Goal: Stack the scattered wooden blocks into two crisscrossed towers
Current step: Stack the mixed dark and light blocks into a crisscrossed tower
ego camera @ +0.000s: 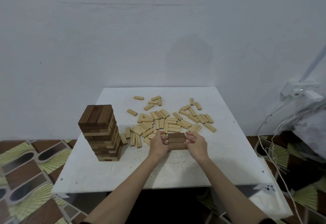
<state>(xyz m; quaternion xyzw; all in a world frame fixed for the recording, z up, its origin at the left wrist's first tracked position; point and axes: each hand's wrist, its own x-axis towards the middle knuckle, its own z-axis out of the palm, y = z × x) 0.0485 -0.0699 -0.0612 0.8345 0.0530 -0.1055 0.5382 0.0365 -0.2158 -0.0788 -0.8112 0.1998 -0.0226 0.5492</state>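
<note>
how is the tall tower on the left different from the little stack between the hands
The tall tower rises many layers high; the small stack is only a layer or so. The tower mixes dark and light blocks, while the stack shows only dark ones. The tower stands untouched; the left hand and right hand flank the stack. Both sit on the white table.
</note>
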